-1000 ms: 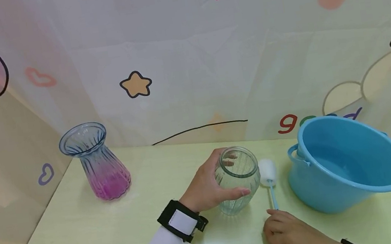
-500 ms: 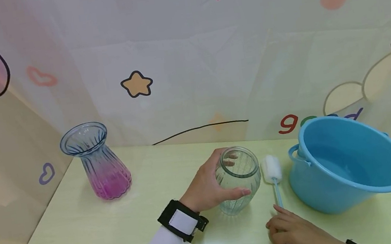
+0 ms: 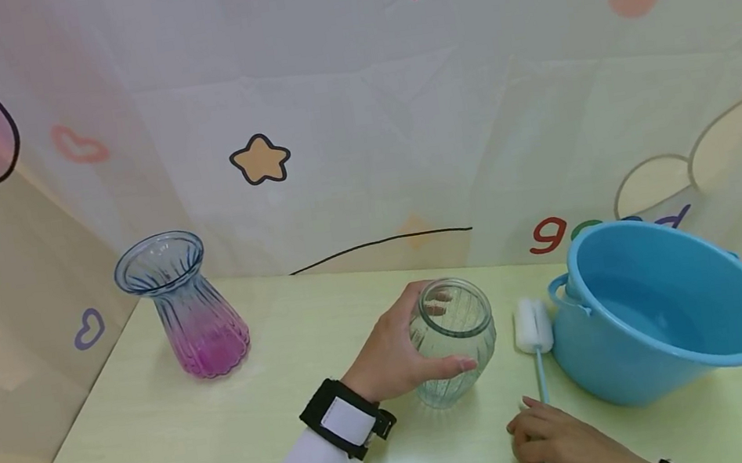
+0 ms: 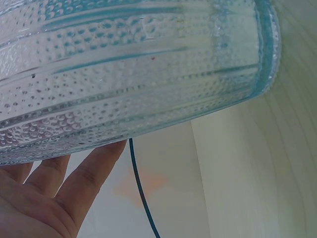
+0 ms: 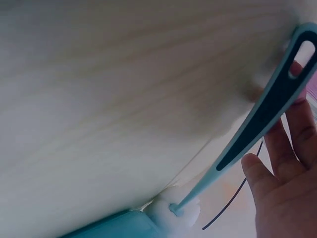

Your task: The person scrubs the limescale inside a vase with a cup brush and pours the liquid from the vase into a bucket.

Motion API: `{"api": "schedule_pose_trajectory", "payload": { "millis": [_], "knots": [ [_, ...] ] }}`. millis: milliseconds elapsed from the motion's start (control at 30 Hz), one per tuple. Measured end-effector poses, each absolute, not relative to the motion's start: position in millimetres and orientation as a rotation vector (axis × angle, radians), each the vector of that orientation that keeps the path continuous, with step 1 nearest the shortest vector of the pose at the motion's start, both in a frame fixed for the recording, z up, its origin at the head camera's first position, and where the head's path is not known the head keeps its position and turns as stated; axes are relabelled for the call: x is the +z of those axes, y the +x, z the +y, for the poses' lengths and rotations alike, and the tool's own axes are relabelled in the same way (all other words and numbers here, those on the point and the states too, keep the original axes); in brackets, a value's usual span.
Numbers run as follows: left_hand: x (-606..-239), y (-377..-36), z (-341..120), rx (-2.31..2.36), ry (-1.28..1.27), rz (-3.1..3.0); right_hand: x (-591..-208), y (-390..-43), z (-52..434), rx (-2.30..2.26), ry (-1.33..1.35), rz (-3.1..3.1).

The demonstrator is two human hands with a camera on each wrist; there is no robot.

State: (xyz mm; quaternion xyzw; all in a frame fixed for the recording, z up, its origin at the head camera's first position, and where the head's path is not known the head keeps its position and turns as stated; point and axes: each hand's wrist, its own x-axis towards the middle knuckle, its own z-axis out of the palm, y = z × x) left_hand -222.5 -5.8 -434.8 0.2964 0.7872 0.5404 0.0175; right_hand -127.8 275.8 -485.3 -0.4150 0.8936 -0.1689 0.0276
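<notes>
My left hand grips a clear ribbed glass jar around its side, thumb in front and fingers behind. The jar stands on the table, and its pale blue dimpled glass fills the upper left wrist view. On its right lies a sponge bottle brush with a white head and a thin blue stem. My right hand is over the brush's handle. In the right wrist view, fairly straight fingers lie against the far side of the dark teal handle; the thumb is out of sight there.
A blue bucket stands at the right, close beside the brush head. At the back left is a ribbed glass vase, blue above and pink below. A printed cloth hangs behind the pale wooden table.
The brush head has shifted right, away from the jar and up to the bucket. My right hand moved slightly right, mostly in the first half second. The left hand and jar stayed put.
</notes>
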Motion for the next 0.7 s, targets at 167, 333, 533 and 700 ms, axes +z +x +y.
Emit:
{"api": "schedule_pose_trajectory", "payload": {
  "millis": [167,333,533,700],
  "knots": [
    [-434.7,-222.7,-6.0,1.679,0.921,2.445,-486.2,-127.9,273.8,-0.535,-1.262,2.77],
    [-435.1,-222.6,-6.4,1.681,0.917,2.444,-482.9,-129.1,271.1,-0.551,-1.23,2.778],
    [-437.5,-223.8,-6.1,1.687,0.929,2.438,-464.2,-134.9,263.0,-0.791,-0.787,2.651],
    [-438.9,-224.6,-5.8,1.699,0.934,2.426,-454.1,-139.2,248.1,-0.992,-0.533,2.767]
  ]
}}
